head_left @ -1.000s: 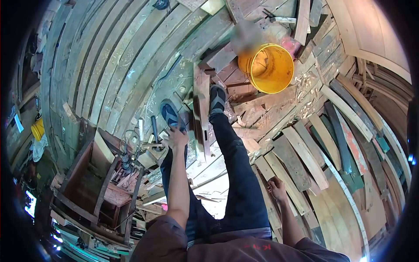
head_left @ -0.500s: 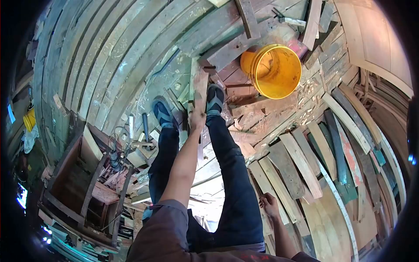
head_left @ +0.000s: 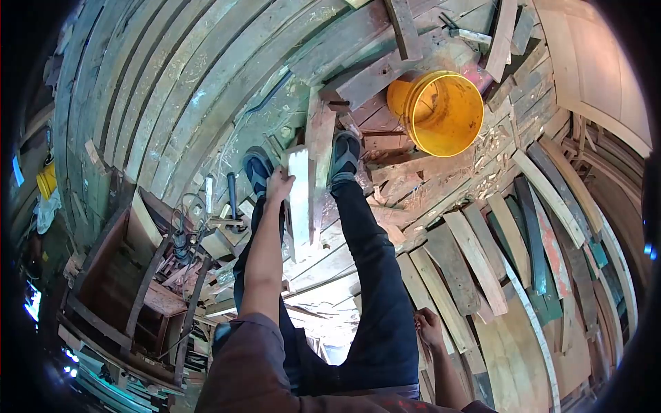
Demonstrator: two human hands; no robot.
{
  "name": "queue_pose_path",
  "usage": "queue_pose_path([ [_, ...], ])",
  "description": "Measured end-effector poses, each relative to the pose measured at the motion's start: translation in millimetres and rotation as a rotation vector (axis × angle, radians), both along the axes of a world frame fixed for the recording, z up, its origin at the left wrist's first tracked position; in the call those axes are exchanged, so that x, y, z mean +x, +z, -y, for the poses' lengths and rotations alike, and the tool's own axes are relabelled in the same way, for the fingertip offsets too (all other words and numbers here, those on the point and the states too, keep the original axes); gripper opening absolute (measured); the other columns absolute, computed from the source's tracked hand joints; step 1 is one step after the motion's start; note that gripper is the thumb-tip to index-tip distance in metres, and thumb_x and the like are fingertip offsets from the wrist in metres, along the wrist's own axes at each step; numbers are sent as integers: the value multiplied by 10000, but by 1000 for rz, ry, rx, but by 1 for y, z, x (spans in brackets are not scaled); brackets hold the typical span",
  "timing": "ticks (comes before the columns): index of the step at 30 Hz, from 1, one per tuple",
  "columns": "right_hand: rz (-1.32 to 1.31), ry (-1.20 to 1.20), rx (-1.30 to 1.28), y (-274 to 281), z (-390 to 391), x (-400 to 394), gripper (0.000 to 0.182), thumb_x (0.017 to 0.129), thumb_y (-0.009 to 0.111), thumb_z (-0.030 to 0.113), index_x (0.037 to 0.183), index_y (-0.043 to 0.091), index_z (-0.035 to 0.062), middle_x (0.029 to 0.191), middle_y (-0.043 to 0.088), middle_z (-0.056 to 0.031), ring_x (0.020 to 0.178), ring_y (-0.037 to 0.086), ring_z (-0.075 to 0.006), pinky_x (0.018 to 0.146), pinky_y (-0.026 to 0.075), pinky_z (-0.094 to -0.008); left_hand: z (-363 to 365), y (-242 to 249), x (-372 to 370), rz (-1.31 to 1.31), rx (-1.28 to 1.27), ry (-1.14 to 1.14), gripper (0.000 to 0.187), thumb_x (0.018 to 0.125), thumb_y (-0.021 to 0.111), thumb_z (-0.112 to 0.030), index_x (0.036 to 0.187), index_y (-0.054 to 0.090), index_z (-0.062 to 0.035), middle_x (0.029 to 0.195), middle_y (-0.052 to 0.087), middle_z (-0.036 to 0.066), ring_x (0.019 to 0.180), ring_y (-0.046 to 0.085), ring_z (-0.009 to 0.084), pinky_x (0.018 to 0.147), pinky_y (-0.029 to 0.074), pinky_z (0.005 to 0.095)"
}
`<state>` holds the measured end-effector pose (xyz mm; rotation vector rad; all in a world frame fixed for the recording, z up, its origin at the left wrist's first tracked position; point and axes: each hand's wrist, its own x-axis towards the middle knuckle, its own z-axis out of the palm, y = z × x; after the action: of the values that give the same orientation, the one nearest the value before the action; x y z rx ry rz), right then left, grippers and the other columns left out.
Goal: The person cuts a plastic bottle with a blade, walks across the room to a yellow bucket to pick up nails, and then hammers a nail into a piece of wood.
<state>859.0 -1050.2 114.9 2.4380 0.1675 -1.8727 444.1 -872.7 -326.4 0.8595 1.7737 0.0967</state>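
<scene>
Between my feet, my left hand (head_left: 278, 186) is closed on the left edge of a short wooden board (head_left: 298, 196), whose face is brightly lit. A longer plank (head_left: 319, 138) lies just right of that board, between my shoes. My right hand (head_left: 429, 326) hangs beside my right thigh with its fingers curled and nothing visible in them. It is nearest to the wood strips (head_left: 441, 299) on the right.
A yellow bucket (head_left: 446, 113) lies tipped ahead on the right. Long planks (head_left: 172, 89) cover the left side. A hammer-like tool (head_left: 232, 195) and a corded power tool (head_left: 181, 241) are by my left leg, near a wooden frame (head_left: 103, 323). Shavings litter the floor.
My left hand has shifted left from between my feet towards my left shoe. The short board now shows its bright face beside the longer plank. My right hand has barely moved.
</scene>
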Motion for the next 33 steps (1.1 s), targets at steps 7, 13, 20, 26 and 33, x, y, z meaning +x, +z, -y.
queue_pose_path([
  [7, -36, 75, -14, -10, 4, -11, 133, 973, 493, 81, 916, 589, 9, 783, 585, -23, 724, 539, -103, 655, 442, -259, 4, -20, -13, 153, 39, -113, 561, 734, 820, -307, 1112, 588, 37, 1099, 675, 227, 1056, 644, 367, 879, 507, 432],
  [13, -12, 98, -19, -6, 1, -19, 137, 968, 500, 91, 938, 596, -2, 812, 595, -24, 769, 541, -106, 692, 444, -266, -10, 8, 5, 422, -118, -330, 631, 684, 855, -313, 1157, 611, 25, 1067, 685, 209, 972, 664, 297, 842, 512, 381],
  [20, 3, 110, 13, -10, 22, -10, 167, 964, 495, 83, 1003, 608, -33, 878, 639, -49, 844, 578, -119, 763, 459, -268, -10, -30, 41, 391, -132, -271, 721, 711, 833, -404, 1205, 567, 48, 1100, 665, 240, 1022, 646, 353, 868, 501, 408],
  [26, 61, -55, -1, -6, 2, -39, 163, 969, 501, 95, 975, 605, -31, 878, 633, -38, 833, 576, -105, 754, 456, -262, -8, -38, 25, 452, -93, -264, 732, 730, 812, -464, 1220, 583, 29, 1060, 672, 234, 943, 664, 314, 810, 514, 381],
  [33, 4, -13, 33, -10, 1, -33, 222, 983, 524, 140, 1068, 637, -31, 931, 675, -41, 887, 600, -94, 790, 484, -267, 8, -68, 24, -6, -100, -394, 867, 872, 616, -536, 1471, 320, 17, 1395, 451, 322, 1308, 432, 456, 1117, 331, 471],
])
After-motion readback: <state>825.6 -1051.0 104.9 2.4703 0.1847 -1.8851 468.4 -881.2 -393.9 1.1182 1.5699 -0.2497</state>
